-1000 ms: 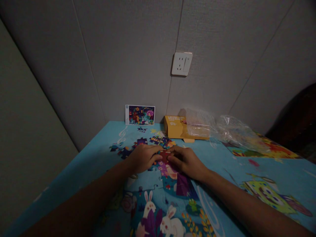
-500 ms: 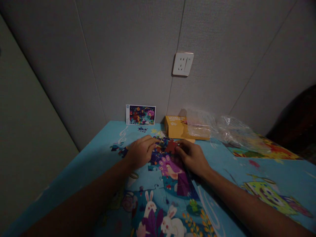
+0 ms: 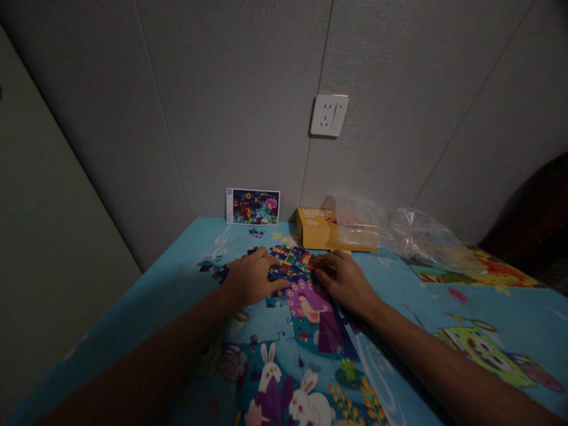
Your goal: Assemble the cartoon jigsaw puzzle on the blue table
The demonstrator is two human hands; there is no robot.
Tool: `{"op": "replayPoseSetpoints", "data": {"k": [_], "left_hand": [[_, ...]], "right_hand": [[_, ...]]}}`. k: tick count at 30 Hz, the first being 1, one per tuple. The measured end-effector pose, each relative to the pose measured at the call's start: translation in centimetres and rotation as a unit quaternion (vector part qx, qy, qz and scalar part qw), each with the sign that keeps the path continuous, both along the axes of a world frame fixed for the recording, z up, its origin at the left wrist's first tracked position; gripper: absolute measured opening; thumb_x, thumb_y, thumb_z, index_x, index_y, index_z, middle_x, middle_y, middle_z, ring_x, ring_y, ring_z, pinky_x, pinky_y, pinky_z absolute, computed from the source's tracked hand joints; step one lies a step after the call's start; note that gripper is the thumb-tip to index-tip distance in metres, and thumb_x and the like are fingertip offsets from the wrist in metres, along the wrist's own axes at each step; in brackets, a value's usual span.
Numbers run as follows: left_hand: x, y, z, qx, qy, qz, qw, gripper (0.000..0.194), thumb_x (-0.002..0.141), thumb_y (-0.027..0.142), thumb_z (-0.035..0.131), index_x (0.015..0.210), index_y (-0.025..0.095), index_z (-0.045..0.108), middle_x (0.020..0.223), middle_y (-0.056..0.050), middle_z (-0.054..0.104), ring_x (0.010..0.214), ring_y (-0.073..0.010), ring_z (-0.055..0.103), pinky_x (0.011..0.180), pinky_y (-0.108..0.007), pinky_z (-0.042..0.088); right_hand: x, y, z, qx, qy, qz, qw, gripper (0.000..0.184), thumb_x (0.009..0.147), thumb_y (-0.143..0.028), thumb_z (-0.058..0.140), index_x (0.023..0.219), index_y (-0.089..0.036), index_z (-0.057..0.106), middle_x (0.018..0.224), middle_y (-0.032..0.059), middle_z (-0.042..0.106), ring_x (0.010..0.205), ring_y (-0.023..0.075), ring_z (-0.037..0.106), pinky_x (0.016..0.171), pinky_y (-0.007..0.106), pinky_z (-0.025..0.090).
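Observation:
A partly joined jigsaw puzzle with rabbits and a peacock lies on the blue table. My left hand rests flat on the puzzle's far left part, fingers stretched toward a patch of joined pieces. My right hand lies on the puzzle's far right edge, fingers bent down onto the pieces by that patch. Neither hand lifts anything. A few loose pieces lie left of my left hand.
A reference picture card leans on the wall. A yellow puzzle box and crumpled clear plastic bags sit at the back right. A wall socket is above. A cartoon-printed cloth covers the table's right side.
Both hands moved away from me along the puzzle. The reddish piece held between my fingers half a second ago is no longer visible; both hands now press down on the pieces.

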State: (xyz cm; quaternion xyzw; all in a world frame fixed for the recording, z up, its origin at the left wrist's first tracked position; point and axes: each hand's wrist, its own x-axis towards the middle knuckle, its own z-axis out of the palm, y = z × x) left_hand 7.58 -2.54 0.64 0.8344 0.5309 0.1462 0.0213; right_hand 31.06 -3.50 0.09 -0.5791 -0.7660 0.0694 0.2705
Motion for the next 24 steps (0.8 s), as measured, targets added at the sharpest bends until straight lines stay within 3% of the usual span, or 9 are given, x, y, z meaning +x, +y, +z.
{"op": "replayPoseSetpoints", "data": {"k": [10, 16, 24], "left_hand": [[0.1, 0.2, 0.0, -0.016, -0.043, 0.001, 0.999, 0.049, 0.079, 0.052, 0.068, 0.117, 0.021, 0.065, 0.105, -0.007, 0.066, 0.1, -0.0274, 0.064, 0.083, -0.037, 0.049], [0.2, 0.2, -0.1, 0.03, -0.125, -0.044, 0.991, 0.022, 0.091, 0.032, 0.058, 0.109, 0.023, 0.068, 0.102, -0.003, 0.07, 0.095, -0.0215, 0.065, 0.083, -0.032, 0.047], [0.1, 0.5, -0.4, 0.07, -0.205, -0.053, 0.975, 0.012, 0.09, 0.024, 0.059, 0.097, 0.02, 0.068, 0.096, -0.002, 0.073, 0.088, -0.0195, 0.067, 0.079, -0.031, 0.047]], "right_hand": [[0.0, 0.1, -0.1, -0.026, -0.01, 0.0, 1.0, 0.027, 0.079, -0.02, 0.064, 0.104, -0.016, 0.071, 0.097, 0.0103, 0.061, 0.091, 0.0222, 0.056, 0.082, 0.032, 0.042], [0.2, 0.4, 0.0, -0.029, -0.047, -0.015, 0.998, 0.032, 0.082, -0.023, 0.062, 0.112, -0.014, 0.069, 0.101, 0.0114, 0.067, 0.094, 0.0244, 0.059, 0.086, 0.034, 0.041], [0.8, 0.6, 0.5, 0.003, -0.034, -0.072, 0.997, 0.029, 0.087, -0.029, 0.055, 0.108, -0.014, 0.069, 0.102, 0.0127, 0.07, 0.093, 0.0249, 0.062, 0.08, 0.033, 0.043]]}}
